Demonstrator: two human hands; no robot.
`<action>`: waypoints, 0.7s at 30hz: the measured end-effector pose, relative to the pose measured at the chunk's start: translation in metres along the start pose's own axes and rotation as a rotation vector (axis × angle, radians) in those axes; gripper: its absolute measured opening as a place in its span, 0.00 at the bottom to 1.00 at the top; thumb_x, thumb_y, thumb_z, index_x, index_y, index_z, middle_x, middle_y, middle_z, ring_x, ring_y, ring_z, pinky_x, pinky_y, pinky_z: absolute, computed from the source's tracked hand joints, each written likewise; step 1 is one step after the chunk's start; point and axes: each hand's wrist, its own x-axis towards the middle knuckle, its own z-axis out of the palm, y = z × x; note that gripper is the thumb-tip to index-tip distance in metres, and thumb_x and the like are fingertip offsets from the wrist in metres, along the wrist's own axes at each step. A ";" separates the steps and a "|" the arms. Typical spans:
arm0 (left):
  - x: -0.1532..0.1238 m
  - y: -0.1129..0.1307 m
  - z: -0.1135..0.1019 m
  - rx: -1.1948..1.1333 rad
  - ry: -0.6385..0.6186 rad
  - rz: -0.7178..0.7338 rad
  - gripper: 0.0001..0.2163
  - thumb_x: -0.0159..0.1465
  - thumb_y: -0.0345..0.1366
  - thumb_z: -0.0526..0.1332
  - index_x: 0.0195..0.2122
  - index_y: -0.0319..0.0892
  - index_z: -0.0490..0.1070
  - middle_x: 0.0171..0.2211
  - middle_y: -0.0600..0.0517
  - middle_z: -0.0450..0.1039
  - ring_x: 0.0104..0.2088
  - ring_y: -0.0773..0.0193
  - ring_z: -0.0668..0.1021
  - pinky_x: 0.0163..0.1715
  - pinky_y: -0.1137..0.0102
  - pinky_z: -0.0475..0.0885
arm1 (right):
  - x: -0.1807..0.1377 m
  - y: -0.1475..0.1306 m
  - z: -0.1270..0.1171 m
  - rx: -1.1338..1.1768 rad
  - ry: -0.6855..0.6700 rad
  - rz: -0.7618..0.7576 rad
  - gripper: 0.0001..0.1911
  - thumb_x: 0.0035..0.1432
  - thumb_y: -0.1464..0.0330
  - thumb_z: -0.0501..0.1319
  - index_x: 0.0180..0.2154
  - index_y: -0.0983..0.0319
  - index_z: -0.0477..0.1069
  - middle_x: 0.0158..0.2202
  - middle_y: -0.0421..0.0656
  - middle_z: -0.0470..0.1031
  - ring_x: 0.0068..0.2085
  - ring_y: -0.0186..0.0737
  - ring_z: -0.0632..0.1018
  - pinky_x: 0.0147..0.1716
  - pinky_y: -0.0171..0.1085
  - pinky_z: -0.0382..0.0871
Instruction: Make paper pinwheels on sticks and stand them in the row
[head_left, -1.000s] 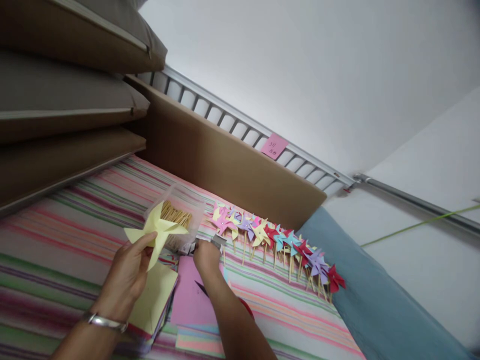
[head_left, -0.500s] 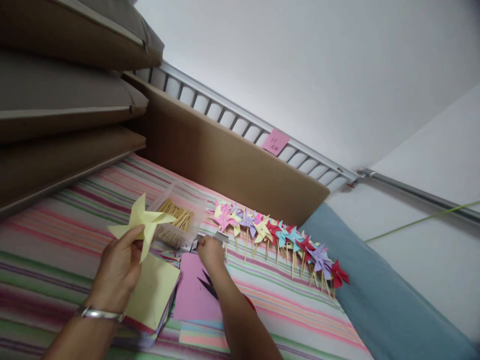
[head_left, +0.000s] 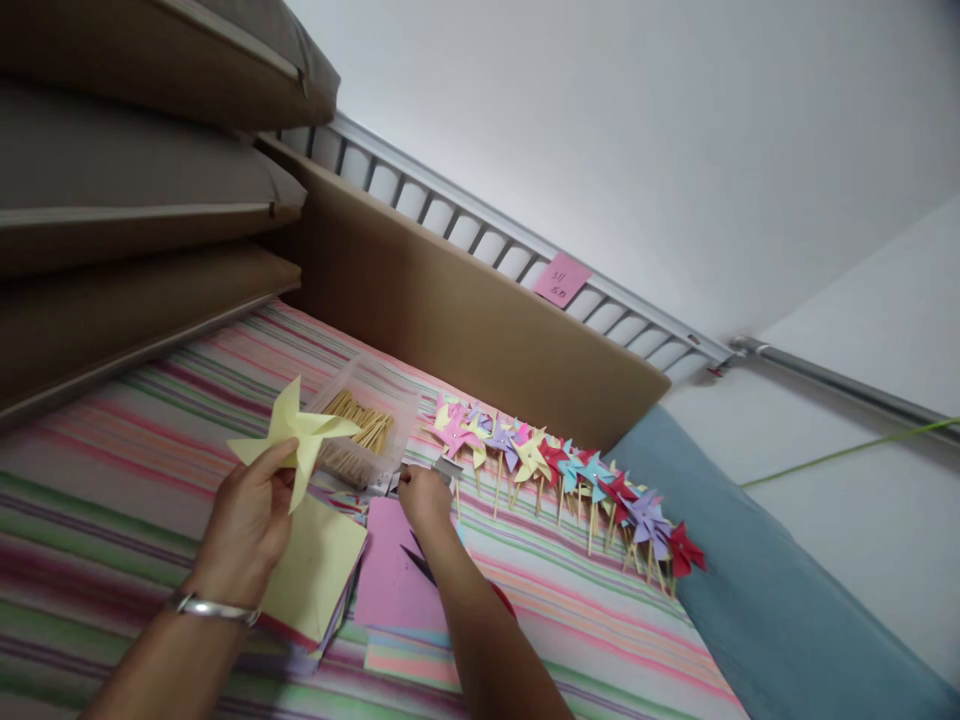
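A pale yellow paper pinwheel [head_left: 306,428], with no stick on it, is pinched at its middle between the thumb and fingers of my left hand [head_left: 251,515]. My right hand [head_left: 424,500] reaches past the pink paper, its fingers bent down at a small container that they mostly hide; what they hold I cannot make out. A small grey piece [head_left: 448,467] shows just beyond those fingers. Left of them stands a clear plastic box [head_left: 405,405] of short wooden sticks [head_left: 367,418]. Scissors [head_left: 417,560] with dark blades lie on the pink paper [head_left: 386,585], partly under my right forearm.
A stack of yellow paper squares [head_left: 319,570] lies below my left hand. Finished pinwheels [head_left: 532,455] on sticks line the striped cloth [head_left: 592,630] at right. Behind rises a brown board [head_left: 465,310] before a white rail. Large cushions [head_left: 150,170] are stacked at left.
The whole view has shifted slightly, so things sit a little further right. My left hand still pinches the yellow pinwheel, and my right hand stays at the small container.
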 end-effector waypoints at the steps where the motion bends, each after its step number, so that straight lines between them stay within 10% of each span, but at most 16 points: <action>1: 0.000 0.000 0.000 -0.005 0.001 -0.003 0.07 0.52 0.18 0.59 0.25 0.36 0.72 0.25 0.53 0.76 0.24 0.70 0.76 0.23 0.79 0.74 | 0.001 0.000 0.002 -0.003 -0.001 -0.002 0.13 0.54 0.71 0.56 0.36 0.55 0.78 0.36 0.43 0.81 0.39 0.43 0.79 0.31 0.33 0.62; 21: 0.002 -0.002 0.000 0.032 -0.002 -0.011 0.06 0.53 0.20 0.60 0.26 0.35 0.73 0.24 0.54 0.75 0.23 0.70 0.75 0.23 0.77 0.74 | -0.011 0.024 -0.009 0.487 0.137 0.056 0.08 0.52 0.69 0.55 0.23 0.61 0.67 0.23 0.40 0.76 0.26 0.36 0.75 0.25 0.31 0.62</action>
